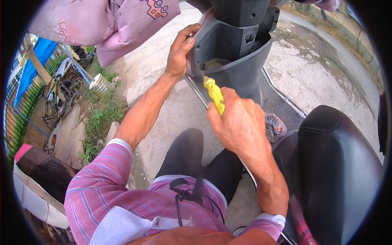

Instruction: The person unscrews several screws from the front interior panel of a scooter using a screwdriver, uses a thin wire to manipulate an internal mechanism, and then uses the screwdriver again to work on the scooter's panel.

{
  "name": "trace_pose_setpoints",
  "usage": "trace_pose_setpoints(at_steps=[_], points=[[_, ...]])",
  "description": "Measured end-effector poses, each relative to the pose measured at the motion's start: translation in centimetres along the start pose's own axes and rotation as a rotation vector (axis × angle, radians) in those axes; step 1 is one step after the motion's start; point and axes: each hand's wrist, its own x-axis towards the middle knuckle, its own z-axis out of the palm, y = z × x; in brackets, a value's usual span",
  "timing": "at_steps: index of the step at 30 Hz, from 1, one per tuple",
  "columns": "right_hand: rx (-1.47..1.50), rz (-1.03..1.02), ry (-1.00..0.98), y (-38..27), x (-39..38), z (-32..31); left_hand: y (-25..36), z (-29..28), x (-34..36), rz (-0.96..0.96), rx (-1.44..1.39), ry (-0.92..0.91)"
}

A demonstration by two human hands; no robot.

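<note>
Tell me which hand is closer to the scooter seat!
Right. The right hand is forward-left of the seat; the left hand is farther, at the front panel.

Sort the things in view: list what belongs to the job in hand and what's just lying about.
In the job:
screwdriver with a yellow handle, in the bare right hand
dark grey plastic scooter panel with an open pocket, touched at its edge by the bare left hand

Lying about:
multicoloured knitted cloth bundle
white and yellow round bucket
</note>
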Motion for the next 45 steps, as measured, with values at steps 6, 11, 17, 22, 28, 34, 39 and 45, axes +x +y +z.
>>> trace_pose_setpoints(at_steps=[6, 11, 17, 22, 28, 34, 39, 45], points=[[0.723, 0.125, -0.073, 3.8, -1.9, 5.6, 0.6, 0.8, -0.1, -0.022, -0.034, 0.023], [0.722, 0.159, -0.112, 3.2, -3.4, 8.0, 0.4, 0.7, -0.3, -0.017, -0.037, 0.014], [0.746, 0.205, -0.010, 4.5, -3.3, 6.4, 0.4, 0.6, -0.4, -0.010, -0.048, 0.011], [0.954, 0.073, 0.483, 5.9, -4.0, 10.2, 0.3, 0.4, -0.3, -0.001, -0.103, 0.007], [0.917, 0.170, 0.068, 2.5, -2.8, 20.5, 0.8, 0.2, -0.6, -0.051, -0.154, 0.022], [1.004, 0.120, 0.185, 1.5, -1.1, 21.5, 0.3, 0.0, -0.1, -0.034, -0.202, 0.009], [1.170, 0.212, 0.286, 3.2, -0.2, 20.7, -0.1, 0.0, -0.3, 0.010, -0.150, 0.003], [1.123, 0.269, 0.251, 4.1, -0.7, 20.7, 0.0, -0.2, -0.4, -0.002, -0.234, -0.004]])
